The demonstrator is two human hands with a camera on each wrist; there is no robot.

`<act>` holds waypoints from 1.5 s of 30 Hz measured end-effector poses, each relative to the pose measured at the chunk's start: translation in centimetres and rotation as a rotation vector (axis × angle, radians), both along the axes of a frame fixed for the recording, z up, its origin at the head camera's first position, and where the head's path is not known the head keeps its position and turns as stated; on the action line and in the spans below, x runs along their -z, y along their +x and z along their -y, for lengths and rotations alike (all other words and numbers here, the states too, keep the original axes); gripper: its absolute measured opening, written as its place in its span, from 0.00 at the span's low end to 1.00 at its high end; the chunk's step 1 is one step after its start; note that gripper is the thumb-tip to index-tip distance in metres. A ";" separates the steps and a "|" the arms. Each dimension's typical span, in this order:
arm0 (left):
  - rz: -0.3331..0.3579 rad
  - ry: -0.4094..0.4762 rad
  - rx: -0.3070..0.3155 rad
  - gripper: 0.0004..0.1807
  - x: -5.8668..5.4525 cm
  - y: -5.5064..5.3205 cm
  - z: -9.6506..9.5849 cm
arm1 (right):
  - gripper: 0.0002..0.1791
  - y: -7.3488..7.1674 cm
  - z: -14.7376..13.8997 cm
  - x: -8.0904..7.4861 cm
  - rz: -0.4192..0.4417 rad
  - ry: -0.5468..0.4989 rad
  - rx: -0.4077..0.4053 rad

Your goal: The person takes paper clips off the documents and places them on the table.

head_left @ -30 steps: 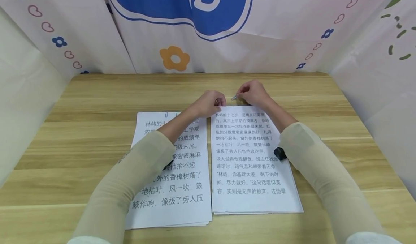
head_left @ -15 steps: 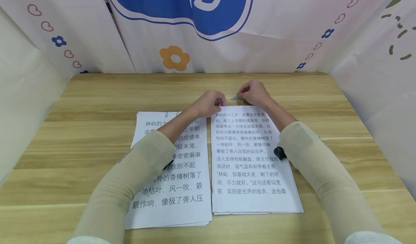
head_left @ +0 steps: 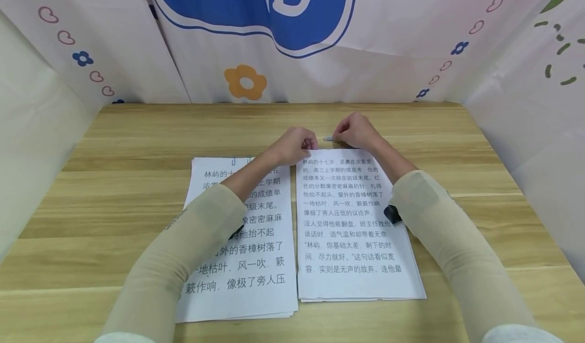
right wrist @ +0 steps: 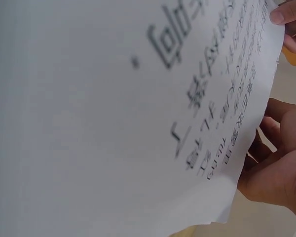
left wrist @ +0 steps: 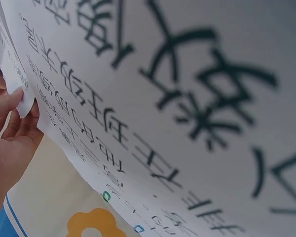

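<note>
My left hand pinches the top left corner of the right paper stack, with its thumb on the printed face and fingers behind. Beyond the same stack's top edge, my right hand holds a small pale paper clip between thumb and fingertips. The clip points left, apart from the paper. In the right wrist view, the sheets hide part of the right hand's fingers. Beneath my left forearm lies a second paper stack. A green paper clip and a blue paper clip sit on its top edge.
Both stacks lie side by side on a wooden table, a narrow gap between them. White printed cloth stands along the back and both sides. Black wrist devices show under the sleeves.
In my right fingers, the paper clip has turned from a slant to nearly level. My left hand stays at the stack's corner, and both stacks lie where they were.
</note>
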State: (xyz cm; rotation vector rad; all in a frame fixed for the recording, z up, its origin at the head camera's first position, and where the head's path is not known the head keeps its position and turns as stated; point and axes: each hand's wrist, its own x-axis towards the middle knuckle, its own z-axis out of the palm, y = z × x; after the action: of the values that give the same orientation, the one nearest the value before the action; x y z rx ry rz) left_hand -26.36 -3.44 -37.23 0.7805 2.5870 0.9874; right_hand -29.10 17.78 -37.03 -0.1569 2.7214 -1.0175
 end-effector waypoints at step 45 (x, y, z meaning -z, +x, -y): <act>-0.008 -0.048 -0.023 0.11 0.0 0.3 0.3 | 0.06 1.9 0.3 -0.9 -0.094 -0.051 -0.085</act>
State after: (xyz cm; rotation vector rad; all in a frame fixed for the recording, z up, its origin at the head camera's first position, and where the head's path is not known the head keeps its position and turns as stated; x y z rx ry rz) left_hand -26.10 -3.74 -37.28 0.7459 2.6219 0.9264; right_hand -27.22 17.44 -36.17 -0.3339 2.7473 -1.0812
